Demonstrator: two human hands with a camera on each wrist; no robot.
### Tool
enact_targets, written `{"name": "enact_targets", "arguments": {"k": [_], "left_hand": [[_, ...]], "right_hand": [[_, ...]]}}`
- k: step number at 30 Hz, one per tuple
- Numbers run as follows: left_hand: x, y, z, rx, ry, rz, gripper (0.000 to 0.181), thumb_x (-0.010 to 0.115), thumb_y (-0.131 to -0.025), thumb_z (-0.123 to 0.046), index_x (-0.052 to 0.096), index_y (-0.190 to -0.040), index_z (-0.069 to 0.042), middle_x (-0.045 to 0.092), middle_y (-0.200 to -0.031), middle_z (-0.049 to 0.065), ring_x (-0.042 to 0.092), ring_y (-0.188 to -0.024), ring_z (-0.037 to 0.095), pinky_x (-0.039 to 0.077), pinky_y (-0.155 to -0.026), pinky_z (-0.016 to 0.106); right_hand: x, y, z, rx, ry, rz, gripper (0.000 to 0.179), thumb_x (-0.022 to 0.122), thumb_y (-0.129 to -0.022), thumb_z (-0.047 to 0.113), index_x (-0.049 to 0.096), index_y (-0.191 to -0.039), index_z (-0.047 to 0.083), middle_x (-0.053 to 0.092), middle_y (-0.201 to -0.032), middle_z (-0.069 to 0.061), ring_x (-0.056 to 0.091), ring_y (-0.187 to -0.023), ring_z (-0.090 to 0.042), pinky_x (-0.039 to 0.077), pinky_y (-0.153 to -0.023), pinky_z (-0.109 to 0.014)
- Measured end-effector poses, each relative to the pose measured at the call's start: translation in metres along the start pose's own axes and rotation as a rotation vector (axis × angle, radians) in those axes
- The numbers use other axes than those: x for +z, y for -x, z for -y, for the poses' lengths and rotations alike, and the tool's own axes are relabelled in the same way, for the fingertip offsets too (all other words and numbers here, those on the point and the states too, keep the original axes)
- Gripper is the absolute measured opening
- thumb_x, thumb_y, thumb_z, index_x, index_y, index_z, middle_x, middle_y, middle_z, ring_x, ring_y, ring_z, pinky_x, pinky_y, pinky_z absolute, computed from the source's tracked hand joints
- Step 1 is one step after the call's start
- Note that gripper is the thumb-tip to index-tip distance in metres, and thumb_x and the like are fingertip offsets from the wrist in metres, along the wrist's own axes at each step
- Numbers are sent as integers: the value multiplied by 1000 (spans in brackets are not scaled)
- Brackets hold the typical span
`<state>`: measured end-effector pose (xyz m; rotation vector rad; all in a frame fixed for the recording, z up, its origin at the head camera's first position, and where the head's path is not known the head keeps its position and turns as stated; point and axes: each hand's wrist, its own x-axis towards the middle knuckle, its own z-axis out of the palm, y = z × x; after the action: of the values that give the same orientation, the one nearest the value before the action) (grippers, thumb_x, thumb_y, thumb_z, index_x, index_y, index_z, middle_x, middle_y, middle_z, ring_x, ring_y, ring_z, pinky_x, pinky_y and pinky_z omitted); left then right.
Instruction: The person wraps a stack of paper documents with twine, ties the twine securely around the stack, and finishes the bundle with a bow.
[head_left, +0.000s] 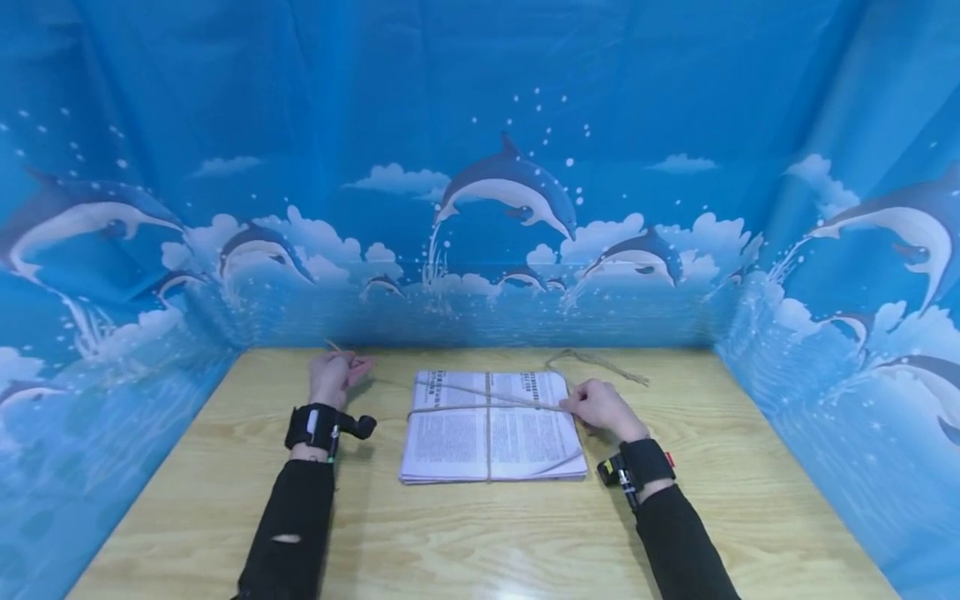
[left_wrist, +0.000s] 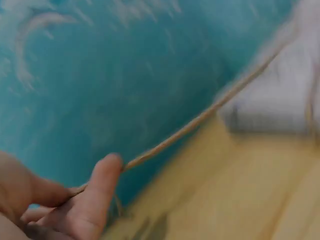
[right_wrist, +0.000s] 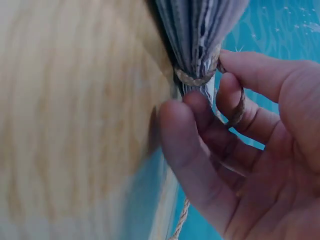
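Note:
A folded stack of newspapers [head_left: 450, 446] lies flat on the table, with brown twine [head_left: 488, 450] crossing over it both ways. Left of the stack, my left hand [head_left: 333, 379] pinches one length of the twine [left_wrist: 175, 136], which runs taut and slanting over the papers. At the stack's right edge, my right hand [head_left: 606, 408] holds twine between thumb and index finger. The right wrist view shows a twine loop [right_wrist: 195, 79] squeezing the paper edges, with more twine curving round the fingers [right_wrist: 232, 145]. Part of that twine is hidden behind them.
A loose tail of twine [head_left: 603, 363] lies behind the right hand near the table's back edge. The wood-grain table [head_left: 465, 533] is enclosed at the back and sides by a blue dolphin-print curtain [head_left: 480, 308]. Each wrist wears a black strap with a camera.

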<state>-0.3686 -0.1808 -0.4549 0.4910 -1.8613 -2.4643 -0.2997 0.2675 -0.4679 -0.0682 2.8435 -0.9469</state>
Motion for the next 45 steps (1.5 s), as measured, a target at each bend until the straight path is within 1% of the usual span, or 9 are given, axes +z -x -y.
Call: {"name": "enact_targets", "arguments": {"k": [5, 9, 12, 15, 19, 24, 29, 35, 45], "left_hand": [[-7, -8, 1, -3, -506, 16, 35, 44, -101, -7, 50, -122, 19, 66, -69, 13, 69, -58, 18, 59, -60, 30], [1, 0, -4, 180, -1057, -65, 35, 47, -99, -17, 65, -81, 8, 62, -61, 12, 62, -54, 23, 49, -46, 34], [20, 12, -8, 348, -1317, -146, 30, 49, -95, -16, 62, -73, -1, 65, -73, 20, 63, -64, 34, 44, -47, 41], [51, 28, -6, 477, -1389, -53, 27, 54, -94, -15, 60, -71, -2, 61, -69, 19, 60, -60, 33, 41, -47, 40], [101, 55, 11, 559, -1421, 264, 27, 64, -94, -23, 62, -74, -5, 55, -68, 7, 52, -57, 21, 41, -52, 33], [141, 87, 43, 642, -1656, 496, 51, 61, -95, -44, 64, -116, 2, 59, -119, 19, 59, -107, 31, 52, -88, 45], [154, 105, 62, 667, -1927, 461, 54, 46, -100, -42, 57, -131, 0, 50, -133, 15, 46, -125, 31, 41, -104, 50], [162, 116, 68, 816, -2083, 437, 29, 48, -95, -21, 73, -98, -6, 53, -121, 9, 47, -113, 26, 42, -96, 44], [173, 115, 80, 913, -1954, 411, 23, 54, -96, -13, 76, -101, -8, 67, -101, 16, 64, -88, 29, 55, -73, 40]], "right_hand": [[0, 1, 3, 13, -39, -3, 33, 68, -92, 30, 60, -67, 9, 56, -51, -4, 54, -45, -16, 34, -46, -24], [1, 0, 4, 7, -69, -7, 31, 68, -91, 26, 59, -68, 7, 58, -54, -4, 58, -46, -16, 39, -47, -23], [2, 0, 4, 5, -85, -12, 30, 68, -91, 23, 59, -69, 7, 60, -58, -4, 61, -50, -15, 46, -48, -25], [3, -1, 4, 4, -92, -17, 30, 69, -91, 23, 58, -69, 6, 61, -60, -4, 63, -52, -15, 48, -49, -26], [2, -1, 4, 8, -92, -23, 29, 68, -91, 23, 60, -70, 6, 62, -61, -5, 63, -52, -16, 48, -49, -26], [3, -1, 6, 9, -92, -21, 26, 68, -92, 23, 63, -73, 6, 64, -63, -4, 63, -53, -15, 52, -50, -27], [4, 0, 7, 27, -90, -16, 25, 68, -92, 23, 63, -74, 6, 65, -65, -4, 63, -54, -15, 53, -51, -28], [3, 1, 8, 38, -85, -7, 26, 68, -92, 23, 61, -74, 6, 65, -66, -6, 64, -54, -17, 52, -51, -28], [4, 1, 5, 25, -70, -7, 27, 68, -92, 23, 60, -72, 8, 62, -63, -5, 63, -52, -16, 46, -48, -25]]}}
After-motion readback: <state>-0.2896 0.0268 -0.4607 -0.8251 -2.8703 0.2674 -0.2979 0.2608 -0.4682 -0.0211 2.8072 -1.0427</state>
